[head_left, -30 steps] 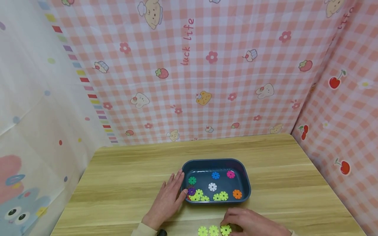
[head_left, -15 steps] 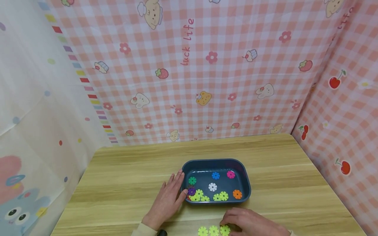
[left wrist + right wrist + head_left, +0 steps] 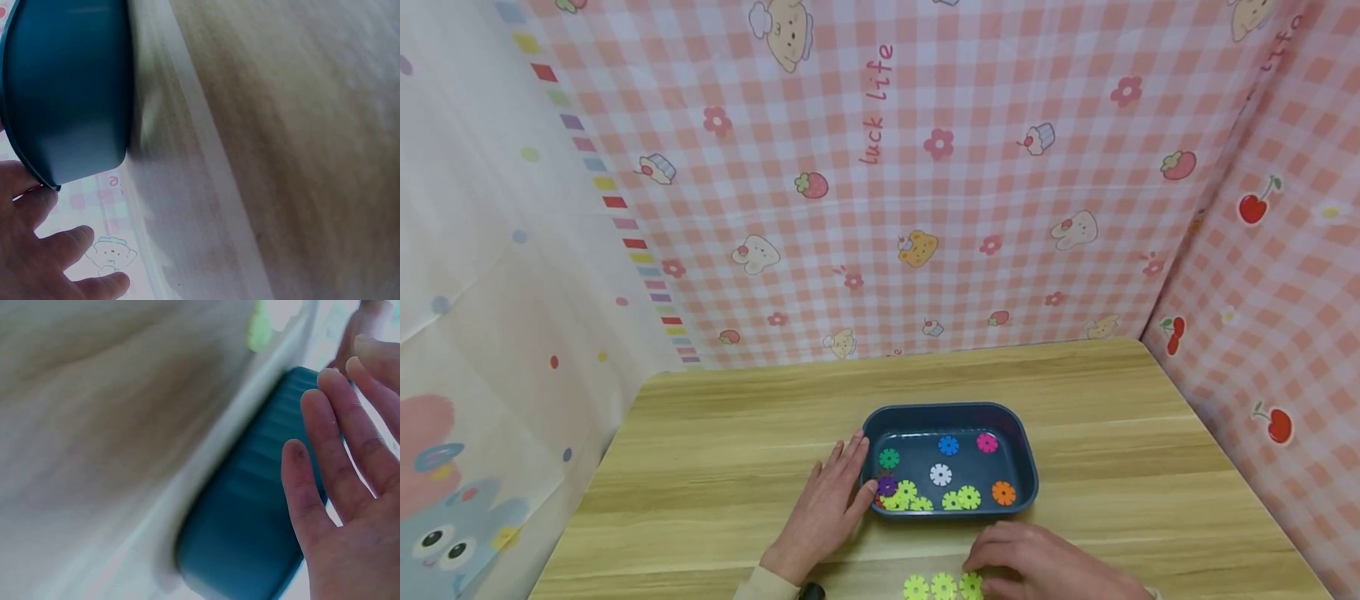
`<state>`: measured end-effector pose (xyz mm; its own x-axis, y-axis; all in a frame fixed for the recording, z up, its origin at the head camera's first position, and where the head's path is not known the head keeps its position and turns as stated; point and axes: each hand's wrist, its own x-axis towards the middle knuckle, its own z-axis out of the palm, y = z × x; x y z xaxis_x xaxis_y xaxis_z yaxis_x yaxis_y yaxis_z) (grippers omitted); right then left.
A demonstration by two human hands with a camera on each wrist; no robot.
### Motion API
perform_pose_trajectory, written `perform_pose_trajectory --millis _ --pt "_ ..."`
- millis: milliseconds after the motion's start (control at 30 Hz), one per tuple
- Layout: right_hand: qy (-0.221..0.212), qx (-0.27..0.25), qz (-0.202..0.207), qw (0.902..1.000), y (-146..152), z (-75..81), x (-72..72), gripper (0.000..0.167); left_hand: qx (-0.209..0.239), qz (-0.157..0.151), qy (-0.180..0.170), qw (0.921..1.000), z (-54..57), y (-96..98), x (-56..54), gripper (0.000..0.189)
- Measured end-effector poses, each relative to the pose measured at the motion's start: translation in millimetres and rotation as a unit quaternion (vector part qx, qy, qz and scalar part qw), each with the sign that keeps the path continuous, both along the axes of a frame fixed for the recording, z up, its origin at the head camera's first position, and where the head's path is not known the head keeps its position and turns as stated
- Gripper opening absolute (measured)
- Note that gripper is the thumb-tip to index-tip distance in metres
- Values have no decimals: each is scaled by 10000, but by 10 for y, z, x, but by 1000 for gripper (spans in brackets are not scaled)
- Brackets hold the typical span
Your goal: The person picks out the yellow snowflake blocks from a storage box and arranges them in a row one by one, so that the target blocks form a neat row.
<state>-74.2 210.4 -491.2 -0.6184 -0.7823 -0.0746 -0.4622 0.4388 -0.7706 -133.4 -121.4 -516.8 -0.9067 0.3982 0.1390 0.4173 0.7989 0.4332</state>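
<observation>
three yellow-green discs (image 3: 943, 587) lie in a row leftward from the right hand (image 3: 1037, 562), the nearer; whether it pinches one cannot be confirmed. left hand (image 3: 826, 508) spread, touching tray (image 3: 973, 471).

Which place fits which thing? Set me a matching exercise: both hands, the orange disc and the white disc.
Things
1. Left hand
2. White disc
3. Right hand
4. Orange disc

Places
A. In the near right corner of the tray
B. At the right end of the row of yellow-green discs on the table
C. Against the left end of the tray
D. Near the middle of the tray floor

Pairs: 1-C, 2-D, 3-B, 4-A
</observation>
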Motion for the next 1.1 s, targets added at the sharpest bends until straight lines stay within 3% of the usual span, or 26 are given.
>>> perform_pose_trajectory --millis 267,533,833,1100 --pt "908 -99 -237 9955 25 189 -20 22 9 21 -35 10000 -5 3 -9 62" --pt "1732 -669 -655 9804 -51 252 -120 21 24 5 17 10000 -9 1 -7 62" --pt "1873 -1022 -1074 9711 -209 236 -214 15 41 53 -23 10000 -15 2 -9 62" --pt "1798 -950 -1324 9701 -360 166 -317 17 18 44 -56 10000 -10 -2 -3 62"
